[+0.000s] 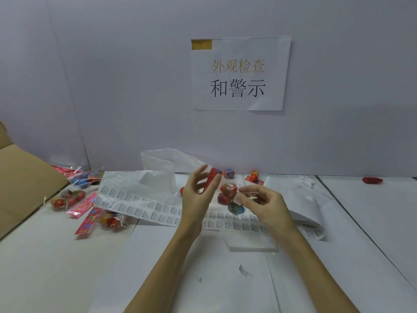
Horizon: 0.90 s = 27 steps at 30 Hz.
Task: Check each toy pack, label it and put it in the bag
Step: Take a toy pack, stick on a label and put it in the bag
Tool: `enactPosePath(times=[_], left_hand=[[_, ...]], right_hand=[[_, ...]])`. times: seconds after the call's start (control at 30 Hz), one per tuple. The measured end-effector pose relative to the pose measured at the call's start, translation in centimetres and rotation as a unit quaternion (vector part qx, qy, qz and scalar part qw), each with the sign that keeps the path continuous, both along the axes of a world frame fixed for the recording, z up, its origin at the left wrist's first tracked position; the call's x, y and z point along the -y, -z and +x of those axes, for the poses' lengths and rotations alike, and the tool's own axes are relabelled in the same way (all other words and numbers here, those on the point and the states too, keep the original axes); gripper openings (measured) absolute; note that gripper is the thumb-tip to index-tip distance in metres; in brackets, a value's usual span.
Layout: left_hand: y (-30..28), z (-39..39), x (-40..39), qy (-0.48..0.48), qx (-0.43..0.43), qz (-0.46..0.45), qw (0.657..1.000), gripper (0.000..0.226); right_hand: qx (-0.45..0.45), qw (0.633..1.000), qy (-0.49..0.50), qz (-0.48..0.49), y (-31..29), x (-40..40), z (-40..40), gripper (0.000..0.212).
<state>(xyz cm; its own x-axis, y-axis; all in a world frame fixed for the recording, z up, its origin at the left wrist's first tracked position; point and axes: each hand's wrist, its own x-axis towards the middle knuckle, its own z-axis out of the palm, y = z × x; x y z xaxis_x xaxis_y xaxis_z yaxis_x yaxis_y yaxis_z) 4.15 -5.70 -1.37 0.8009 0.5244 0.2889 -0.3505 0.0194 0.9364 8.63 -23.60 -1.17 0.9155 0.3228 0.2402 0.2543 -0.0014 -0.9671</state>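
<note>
My feed was evenly lit, soft and cool, with a bluish cast on the wall (pixel 112 75). Shadows were faint; a dim band lay on the wall just above the tabletop (pixel 361 222). Both hands (pixel 196 199) and the pack (pixel 228 195) were smeared with motion blur. Straight edges bowed toward the corners. I saw slight glare on cellophane at left.

I see 3 toy packs (pixel 74 197) lying left on the table (pixel 372 211), beside a cardboard box (pixel 24 184); label sheet (pixel 140 205) at centre, bag (pixel 162 170) behind it.
</note>
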Motion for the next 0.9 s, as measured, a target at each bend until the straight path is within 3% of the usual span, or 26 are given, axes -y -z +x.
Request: enactPosePath(times=[0.07,0.13,0.27,0.43,0.57,0.63,0.73,0.83,0.9], left_hand=[[0.2,0.0,-0.2,0.010,-0.020,-0.009,1.000,0.030],[0.2,0.0,-0.1,0.008,-0.035,-0.015,0.999,0.017],[0.2,0.2,-0.3,-0.014,-0.028,-0.015,0.999,0.011],[0.1,0.3,-0.6,-0.058,0.007,-0.024,0.998,0.004],[0.5,0.4,-0.7,-0.066,0.006,-0.002,0.998,0.005],[0.8,0.5,-0.7,-0.095,0.003,0.037,0.995,0.014],[0.9,0.6,-0.8,-0.173,-0.054,0.063,0.981,0.049],[0.3,0.6,-1.0,-0.040,-0.123,-0.095,0.987,0.074],[-0.2,0.4,-1.0,0.085,-0.126,-0.217,0.964,0.082]], right_hand=[[0.003,1.000,-0.009,0.000,0.1,-0.3,-0.2,0.014],[-0.009,1.000,0.000,0.011,0.3,-0.7,-0.5,0.027],[-0.044,0.999,0.018,0.023,0.4,-0.8,-0.4,0.022],[-0.159,0.978,-0.050,0.122,0.0,-1.1,-0.7,0.026],[-0.040,0.999,0.021,0.029,0.7,-1.3,-0.9,0.023],[-0.005,0.999,0.021,0.038,0.9,-1.4,-1.1,0.018],[0.010,0.998,0.014,0.060,0.9,-1.6,-0.9,0.029],[0.034,0.998,-0.028,0.055,0.8,-1.7,-0.9,0.032],[0.049,0.996,-0.072,0.035,1.0,-1.6,-0.9,0.037]])
